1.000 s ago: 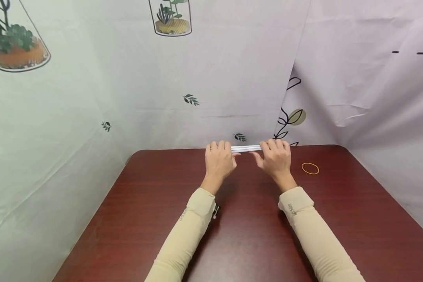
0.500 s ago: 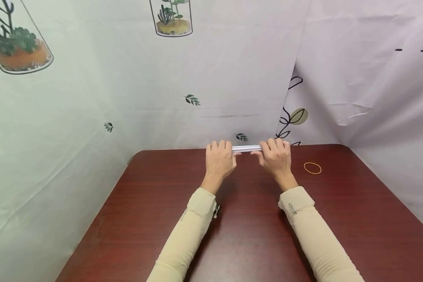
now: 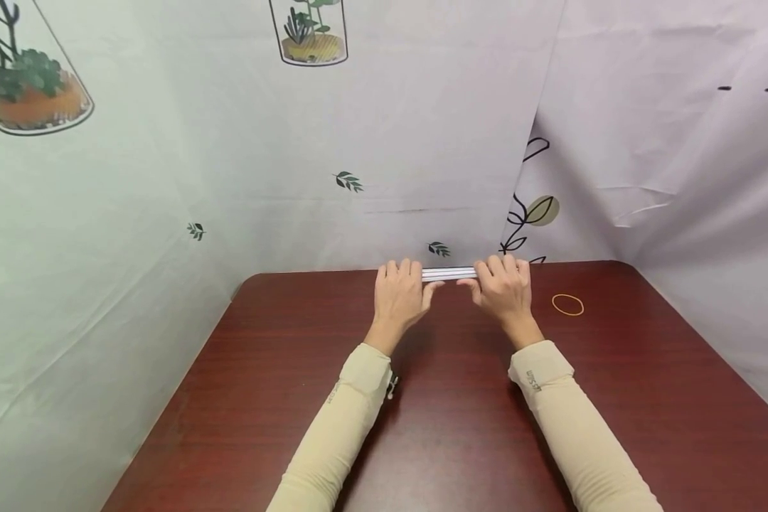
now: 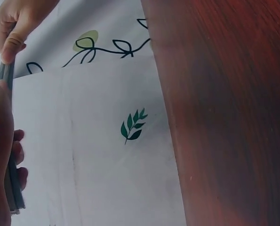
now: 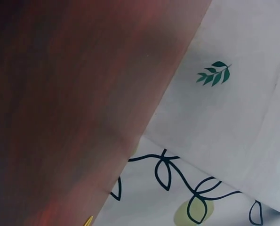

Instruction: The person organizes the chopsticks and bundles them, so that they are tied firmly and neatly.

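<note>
A bundle of thin, straight white sticks, lying side by side, is held level above the far edge of the table. My left hand grips one end, fingers curled over the top and thumb below. At the other end my right hand grips in the same way, its thumb pointing toward the left one. In the left wrist view the sticks look grey and stick out past the left fingers. Neither hand shows in the right wrist view. What the sticks are exactly, I cannot tell.
A yellow rubber band lies on the dark red wooden table, right of the right hand. White cloth printed with plants hangs behind and at both sides. A small dark object shows beside the left cuff.
Both hands have dipped slightly, and the bundle has turned a little so that more of its face shows. The left thumb now stretches further along beneath it.
</note>
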`<state>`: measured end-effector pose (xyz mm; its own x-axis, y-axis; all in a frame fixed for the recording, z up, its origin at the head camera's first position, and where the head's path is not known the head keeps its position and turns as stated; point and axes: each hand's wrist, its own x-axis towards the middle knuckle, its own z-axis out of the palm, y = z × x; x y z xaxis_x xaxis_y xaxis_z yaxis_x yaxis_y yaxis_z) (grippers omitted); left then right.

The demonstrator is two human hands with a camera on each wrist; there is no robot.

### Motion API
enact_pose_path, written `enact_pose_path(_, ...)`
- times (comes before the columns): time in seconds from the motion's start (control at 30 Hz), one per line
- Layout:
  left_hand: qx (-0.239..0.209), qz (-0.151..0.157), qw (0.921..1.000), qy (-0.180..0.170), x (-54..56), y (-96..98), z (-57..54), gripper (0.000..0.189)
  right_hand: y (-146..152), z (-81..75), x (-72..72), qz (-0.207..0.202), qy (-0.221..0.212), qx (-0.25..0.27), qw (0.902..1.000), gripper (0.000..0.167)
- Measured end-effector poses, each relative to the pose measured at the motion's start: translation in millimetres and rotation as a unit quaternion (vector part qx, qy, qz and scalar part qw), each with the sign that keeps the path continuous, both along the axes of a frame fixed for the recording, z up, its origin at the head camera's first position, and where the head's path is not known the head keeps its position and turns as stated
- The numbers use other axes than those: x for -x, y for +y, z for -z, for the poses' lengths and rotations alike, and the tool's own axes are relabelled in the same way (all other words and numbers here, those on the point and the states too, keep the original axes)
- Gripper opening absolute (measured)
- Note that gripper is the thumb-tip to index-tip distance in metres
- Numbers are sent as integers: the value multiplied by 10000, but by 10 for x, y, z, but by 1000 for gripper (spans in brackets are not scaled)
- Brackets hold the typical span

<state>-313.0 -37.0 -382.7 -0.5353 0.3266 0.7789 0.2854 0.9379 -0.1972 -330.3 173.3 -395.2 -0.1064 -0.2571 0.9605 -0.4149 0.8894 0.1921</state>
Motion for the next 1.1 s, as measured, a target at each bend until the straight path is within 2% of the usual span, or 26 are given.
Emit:
enact_pose_path(0.2,-98,-113,9987,487,18,-3,-17,51,-51,-36,-10,202,411,117,9989,63)
enact_pose_path(0.33,-178,48,9961,858,23,-13,-58,49,-60,-69,-25,239,433,162,9986,64)
enact_pose_path(0.4,-204,152,9956,906,21,-20,-77,47,-51,-76,-31,231,431,154,9987,64)
enact_pose_path(0.53,-169,322,9963,781,19,-22,-103,49,-21,-78,-31,200,456,136,9987,62)
enact_pose_path(0.67,-93,349,9966,739,41,-12,-113,56,-5,-88,-27,191,434,131,9988,61)
enact_pose_path(0.97,-63,429,9901,1331,64,-38,-134,50,0,-160,-84,126,358,171,9991,59)
enact_pose_path(1.1,-40,507,9886,1419,80,-60,-148,50,40,-198,-114,95,177,103,9997,60)
